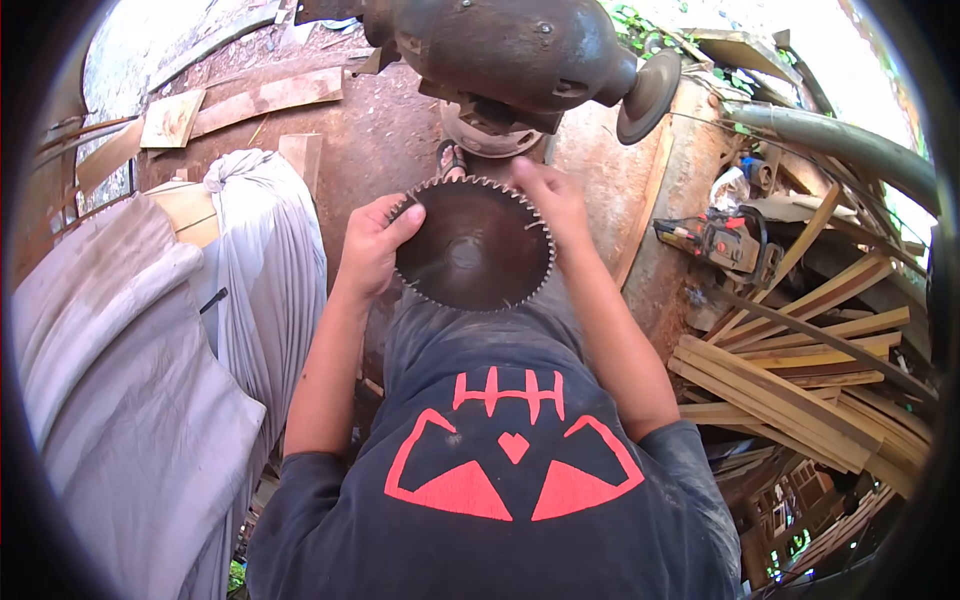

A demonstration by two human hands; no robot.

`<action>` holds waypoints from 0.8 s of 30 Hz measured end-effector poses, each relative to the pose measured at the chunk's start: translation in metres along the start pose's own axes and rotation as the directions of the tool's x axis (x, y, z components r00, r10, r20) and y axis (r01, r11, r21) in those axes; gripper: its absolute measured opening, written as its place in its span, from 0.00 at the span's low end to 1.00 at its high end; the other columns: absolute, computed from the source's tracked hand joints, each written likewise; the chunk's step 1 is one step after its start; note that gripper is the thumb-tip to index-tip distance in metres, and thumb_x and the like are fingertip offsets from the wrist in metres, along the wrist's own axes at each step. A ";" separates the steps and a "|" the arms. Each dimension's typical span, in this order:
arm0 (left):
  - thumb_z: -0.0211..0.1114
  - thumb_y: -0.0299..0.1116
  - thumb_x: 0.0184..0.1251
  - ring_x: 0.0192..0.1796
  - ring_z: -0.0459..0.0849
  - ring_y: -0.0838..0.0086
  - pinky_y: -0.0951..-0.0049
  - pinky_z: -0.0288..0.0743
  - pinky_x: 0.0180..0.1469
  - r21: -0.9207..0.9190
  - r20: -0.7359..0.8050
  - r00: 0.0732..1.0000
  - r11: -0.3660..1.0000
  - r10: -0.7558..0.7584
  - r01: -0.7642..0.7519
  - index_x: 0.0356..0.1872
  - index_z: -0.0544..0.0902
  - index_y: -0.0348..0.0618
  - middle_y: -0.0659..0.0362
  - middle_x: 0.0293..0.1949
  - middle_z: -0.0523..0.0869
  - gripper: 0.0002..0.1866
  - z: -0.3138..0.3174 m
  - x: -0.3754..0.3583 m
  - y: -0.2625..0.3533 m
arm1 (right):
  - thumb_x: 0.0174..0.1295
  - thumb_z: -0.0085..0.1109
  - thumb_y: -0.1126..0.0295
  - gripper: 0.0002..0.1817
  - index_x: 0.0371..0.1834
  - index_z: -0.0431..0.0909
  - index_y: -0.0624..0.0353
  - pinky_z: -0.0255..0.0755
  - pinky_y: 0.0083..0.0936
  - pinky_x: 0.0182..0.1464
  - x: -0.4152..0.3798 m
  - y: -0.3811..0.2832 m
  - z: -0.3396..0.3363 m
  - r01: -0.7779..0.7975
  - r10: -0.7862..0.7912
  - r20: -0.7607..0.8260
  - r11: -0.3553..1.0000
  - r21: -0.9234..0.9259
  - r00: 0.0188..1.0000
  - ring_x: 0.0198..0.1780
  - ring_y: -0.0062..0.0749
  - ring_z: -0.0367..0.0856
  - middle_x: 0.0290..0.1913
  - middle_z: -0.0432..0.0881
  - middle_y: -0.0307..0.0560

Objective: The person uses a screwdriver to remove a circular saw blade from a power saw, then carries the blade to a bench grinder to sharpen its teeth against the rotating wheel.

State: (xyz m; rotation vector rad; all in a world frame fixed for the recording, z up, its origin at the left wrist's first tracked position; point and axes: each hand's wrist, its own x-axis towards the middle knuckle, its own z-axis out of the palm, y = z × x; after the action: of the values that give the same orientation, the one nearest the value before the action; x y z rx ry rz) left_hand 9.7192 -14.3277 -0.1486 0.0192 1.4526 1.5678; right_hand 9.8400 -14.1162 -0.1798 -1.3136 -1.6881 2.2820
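Observation:
A round, dark circular saw blade [470, 245] with teeth all round its rim is held over my lap, its flat face toward me. My left hand [375, 245] is closed on the blade's left edge, thumb on the face and fingers behind. At the upper right rim is my right hand [556, 205], slightly blurred, with its fingers curled and pressed together. Whether it holds something small or touches the teeth cannot be made out. Just beyond the blade stands a dark bench grinder [500, 50] with a round wheel [650, 97] on its right end.
Grey cloth [130, 380] drapes over something on my left. On the right lie a red-and-grey power tool [725, 240] and a pile of wooden strips [790, 390]. A thick pipe [840, 145] runs above them. Boards [265, 100] lie on the ground at the back left.

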 end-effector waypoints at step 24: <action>0.70 0.38 0.67 0.19 0.72 0.68 0.70 0.67 0.31 0.567 0.324 0.883 0.677 0.340 -0.469 0.31 0.85 0.36 0.52 0.18 0.79 0.14 0.126 -0.002 0.045 | 0.66 0.61 0.75 0.06 0.34 0.81 0.69 0.63 0.18 0.35 -0.116 -0.027 -0.095 0.543 -0.541 -0.114 0.840 -0.019 0.833 0.32 0.19 0.70 0.30 0.78 0.39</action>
State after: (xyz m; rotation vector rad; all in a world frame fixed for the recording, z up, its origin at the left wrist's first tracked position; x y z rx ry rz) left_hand 9.7662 -14.2259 -0.0765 0.9385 1.8383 1.2756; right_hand 9.9621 -14.0840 -0.0947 -0.7939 -1.7179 1.8440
